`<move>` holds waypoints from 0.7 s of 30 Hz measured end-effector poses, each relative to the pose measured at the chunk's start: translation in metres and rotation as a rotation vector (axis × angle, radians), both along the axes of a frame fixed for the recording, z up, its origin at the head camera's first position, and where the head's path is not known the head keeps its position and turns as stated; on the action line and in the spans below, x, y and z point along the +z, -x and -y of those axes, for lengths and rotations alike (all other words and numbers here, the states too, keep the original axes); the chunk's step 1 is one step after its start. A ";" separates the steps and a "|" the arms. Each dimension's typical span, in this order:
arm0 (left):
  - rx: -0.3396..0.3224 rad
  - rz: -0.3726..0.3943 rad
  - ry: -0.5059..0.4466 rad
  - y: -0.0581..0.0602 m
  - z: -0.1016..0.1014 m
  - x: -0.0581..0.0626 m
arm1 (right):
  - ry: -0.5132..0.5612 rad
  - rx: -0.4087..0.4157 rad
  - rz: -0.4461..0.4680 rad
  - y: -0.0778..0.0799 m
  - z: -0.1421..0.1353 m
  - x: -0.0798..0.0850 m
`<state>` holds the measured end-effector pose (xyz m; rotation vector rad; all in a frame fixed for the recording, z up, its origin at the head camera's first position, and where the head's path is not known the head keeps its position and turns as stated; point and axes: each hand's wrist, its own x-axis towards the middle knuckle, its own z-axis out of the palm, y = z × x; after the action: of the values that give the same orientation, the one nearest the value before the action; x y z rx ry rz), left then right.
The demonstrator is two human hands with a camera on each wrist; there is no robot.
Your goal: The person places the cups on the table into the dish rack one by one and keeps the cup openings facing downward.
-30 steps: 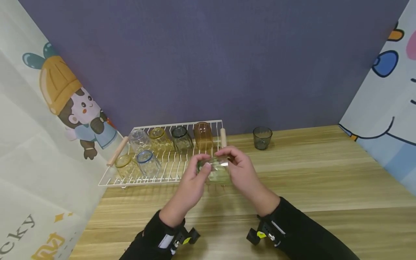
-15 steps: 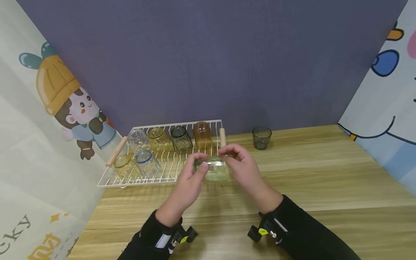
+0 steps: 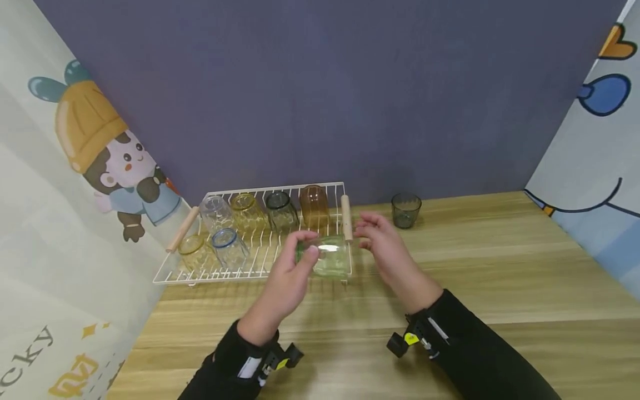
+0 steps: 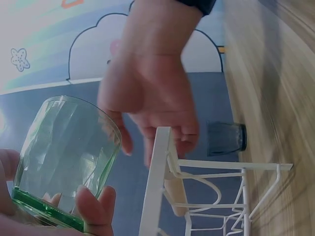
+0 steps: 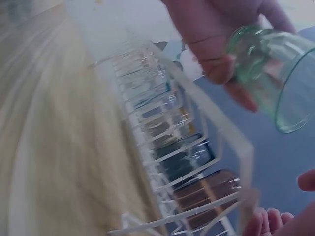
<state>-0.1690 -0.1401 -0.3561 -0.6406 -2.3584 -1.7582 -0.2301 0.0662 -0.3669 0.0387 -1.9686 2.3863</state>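
Note:
My left hand (image 3: pixel 285 283) grips a clear green drinking glass (image 3: pixel 330 258) by its thick base end, above the rack's right front corner. The glass lies tilted on its side, its mouth turned toward the right hand. My right hand (image 3: pixel 392 258) is off the glass, loosely bent and holding nothing, just right of the rack's wooden handle (image 3: pixel 346 218). In the left wrist view the green glass (image 4: pixel 69 142) shows faceted walls, and the right hand (image 4: pixel 152 98) hangs beyond it. The right wrist view shows the left fingers at the base of the glass (image 5: pixel 270 73).
A white wire dish rack (image 3: pixel 257 274) stands at the left back of the wooden table (image 3: pixel 475 266). Several glasses stand upside down in it, among them an amber glass (image 3: pixel 314 206) and a blue-rimmed glass (image 3: pixel 231 250). A dark grey glass (image 3: pixel 406 211) stands by the back wall.
The right hand has let go of the green glass and moved away to the right. The left hand keeps holding the glass in nearly the same place.

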 end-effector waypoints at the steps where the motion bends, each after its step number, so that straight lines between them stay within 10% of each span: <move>1: 0.003 -0.005 0.001 0.000 0.000 0.001 | -0.029 -0.012 0.004 0.002 0.001 -0.002; 21: -0.004 -0.016 -0.023 -0.001 0.003 0.004 | -0.143 0.012 0.185 0.056 0.020 -0.001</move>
<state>-0.1681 -0.1435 -0.3519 -0.6535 -2.3250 -1.7726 -0.2860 0.0465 -0.3674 -0.1712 -2.2221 2.3274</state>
